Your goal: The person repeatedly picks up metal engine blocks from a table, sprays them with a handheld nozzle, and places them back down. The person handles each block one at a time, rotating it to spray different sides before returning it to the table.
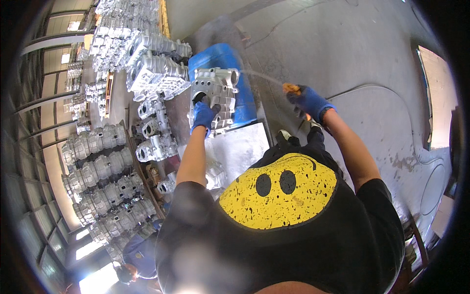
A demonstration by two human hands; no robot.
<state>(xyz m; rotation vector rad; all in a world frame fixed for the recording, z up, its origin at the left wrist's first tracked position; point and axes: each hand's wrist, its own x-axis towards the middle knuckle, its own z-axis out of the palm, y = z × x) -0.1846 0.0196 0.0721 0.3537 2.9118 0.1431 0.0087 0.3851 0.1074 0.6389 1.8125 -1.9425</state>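
Note:
My left hand (203,115), in a blue work glove, grips a cast aluminium housing (216,88) near its round opening, which is dark inside. The housing stands on or against a blue plastic container (245,99) at the table's edge; the exact contact is hidden. My right hand (310,101), also in a blue glove, is closed around an orange-handled blow gun (290,88), held out to the right of the housing. A thin pale streak runs from the gun to the housing's upper right port. I cannot tell whether it is a slim nozzle or a jet.
Several aluminium castings (158,77) crowd the left side, with rows of larger ones (110,183) beyond. A pale metal sheet (249,147) lies nearer me. An air hose (389,90) trails across the floor. Another person (141,253) bends at lower left. Cardboard (435,99) stands far right.

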